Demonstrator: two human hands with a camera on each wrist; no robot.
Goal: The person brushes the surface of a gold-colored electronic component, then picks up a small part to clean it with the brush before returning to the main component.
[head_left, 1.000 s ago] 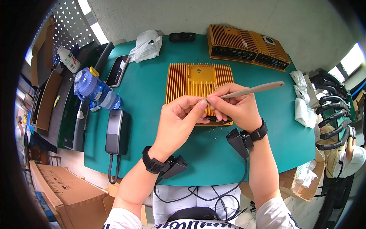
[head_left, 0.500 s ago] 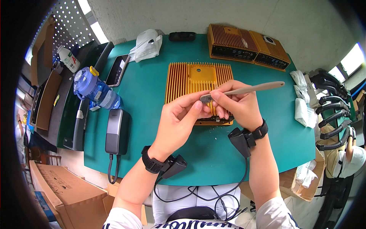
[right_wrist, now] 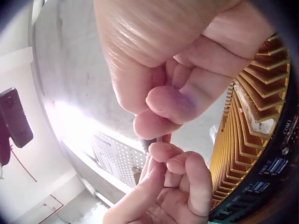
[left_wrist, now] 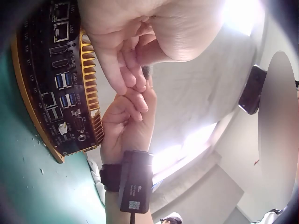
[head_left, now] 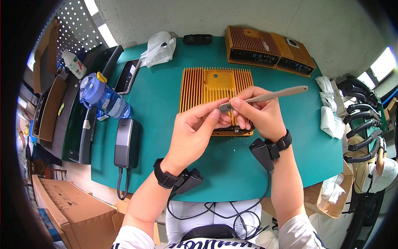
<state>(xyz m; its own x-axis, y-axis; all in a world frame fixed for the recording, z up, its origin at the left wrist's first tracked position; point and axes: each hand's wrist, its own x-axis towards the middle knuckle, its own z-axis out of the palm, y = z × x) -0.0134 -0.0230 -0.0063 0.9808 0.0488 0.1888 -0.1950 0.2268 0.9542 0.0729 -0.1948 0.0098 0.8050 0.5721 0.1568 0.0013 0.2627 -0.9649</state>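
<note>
A toothbrush (head_left: 282, 93) with a beige handle and grey bristles is held over the front of a gold finned computer case (head_left: 192, 89). My right hand (head_left: 265, 118) pinches it close to the head, and the handle slants up to the right. The left hand (head_left: 192, 130) has its thumb and index finger at the two sides of the brush head. In the left wrist view, dark bristles (left_wrist: 147, 72) show beside the left fingertips. Ports (left_wrist: 63, 80) line the case's black front panel. The right wrist view shows both hands' fingertips close together, with the handle hidden.
Two more gold cases (head_left: 253, 47) stand at the back right. On the left are a blue water bottle (head_left: 103, 97), a phone (head_left: 127, 76) and a black power bank (head_left: 127, 143). White plastic bags (head_left: 159, 49) lie at the back. Small white crumbs (head_left: 233, 143) dot the green table.
The brush head has turned so its bristles now show, and the left fingertips have shifted from its tip to its sides. The case stays where it was.
</note>
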